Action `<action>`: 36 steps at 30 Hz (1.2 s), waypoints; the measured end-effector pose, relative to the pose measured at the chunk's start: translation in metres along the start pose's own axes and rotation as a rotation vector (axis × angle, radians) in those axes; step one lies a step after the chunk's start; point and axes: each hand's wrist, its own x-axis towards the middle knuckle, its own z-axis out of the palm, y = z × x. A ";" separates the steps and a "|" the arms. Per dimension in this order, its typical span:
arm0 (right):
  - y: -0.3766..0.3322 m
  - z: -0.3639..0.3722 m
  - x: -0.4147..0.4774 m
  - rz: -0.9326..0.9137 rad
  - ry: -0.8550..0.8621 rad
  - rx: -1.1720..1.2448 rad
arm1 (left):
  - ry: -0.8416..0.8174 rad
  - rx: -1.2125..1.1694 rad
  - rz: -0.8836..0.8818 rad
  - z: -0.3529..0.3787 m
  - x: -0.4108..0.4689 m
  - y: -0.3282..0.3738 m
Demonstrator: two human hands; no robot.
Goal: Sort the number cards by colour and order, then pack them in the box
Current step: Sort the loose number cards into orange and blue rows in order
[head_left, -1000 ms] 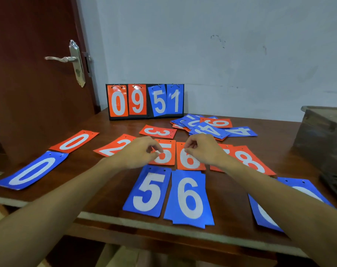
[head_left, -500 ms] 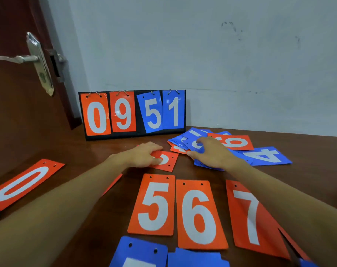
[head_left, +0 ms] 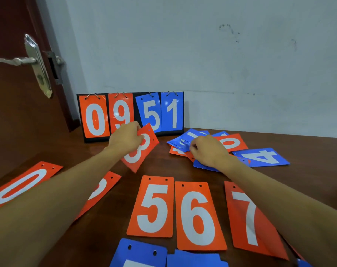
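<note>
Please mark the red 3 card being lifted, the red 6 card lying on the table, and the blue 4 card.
red 3 card (head_left: 142,151), head view, on the white digit right of the left hand (head_left: 125,138) gripping it.
red 6 card (head_left: 199,216), head view, on the digit's middle.
blue 4 card (head_left: 260,157), head view, on the white digit.
</note>
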 end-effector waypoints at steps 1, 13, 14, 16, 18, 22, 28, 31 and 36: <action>0.000 -0.003 -0.001 0.021 0.031 0.012 | 0.047 -0.037 -0.012 -0.005 -0.001 0.002; -0.012 -0.051 -0.040 0.004 0.558 0.546 | 0.151 -0.824 -0.344 -0.019 -0.055 0.039; -0.017 -0.054 -0.049 -0.035 0.561 0.643 | 0.129 -0.894 -0.397 -0.021 -0.063 0.042; -0.027 -0.058 -0.069 -0.118 0.531 0.794 | 0.082 -1.058 -0.501 -0.027 -0.080 0.050; -0.036 -0.060 -0.088 -0.152 0.461 0.870 | 0.043 -1.203 -0.536 -0.034 -0.098 0.055; -0.046 -0.062 -0.117 -0.281 0.317 0.855 | -0.016 -1.303 -0.424 -0.042 -0.128 0.062; -0.045 -0.077 -0.143 -0.349 0.077 0.768 | -0.022 -1.046 -0.200 -0.056 -0.154 0.063; -0.040 -0.085 -0.146 -0.164 0.158 0.877 | -0.043 -1.040 -0.171 -0.060 -0.165 0.060; -0.049 -0.087 -0.149 0.055 -0.188 1.035 | 0.040 -1.085 -0.180 -0.059 -0.175 0.057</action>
